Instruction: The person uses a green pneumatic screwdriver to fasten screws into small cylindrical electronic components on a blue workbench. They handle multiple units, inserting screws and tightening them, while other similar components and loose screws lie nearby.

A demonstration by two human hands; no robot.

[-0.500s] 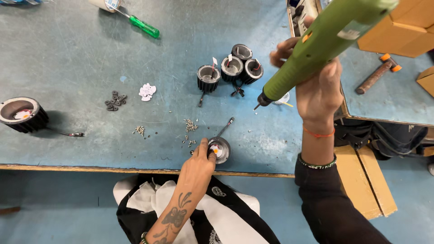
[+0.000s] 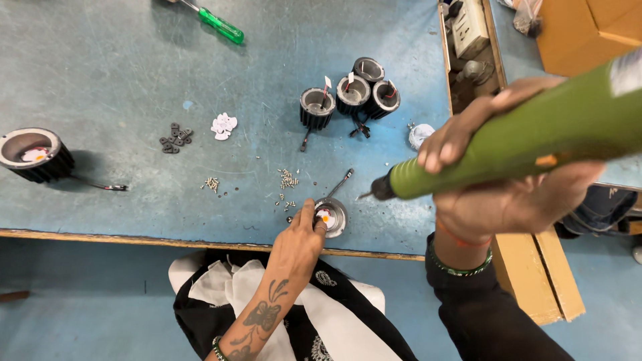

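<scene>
At lower centre, the left hand [image 2: 297,244] pinches a small round housing [image 2: 331,216], while the right hand [image 2: 508,180] grips a green electric screwdriver [image 2: 535,137] at right.

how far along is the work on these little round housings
Looks done: three finned housings stand grouped at the back, wires attached. In hand: the left hand steadies a round housing at the table edge while the right hand holds a green electric screwdriver above it, tip not touching. Likely left: the housing at far left, plus loose screws.
</scene>
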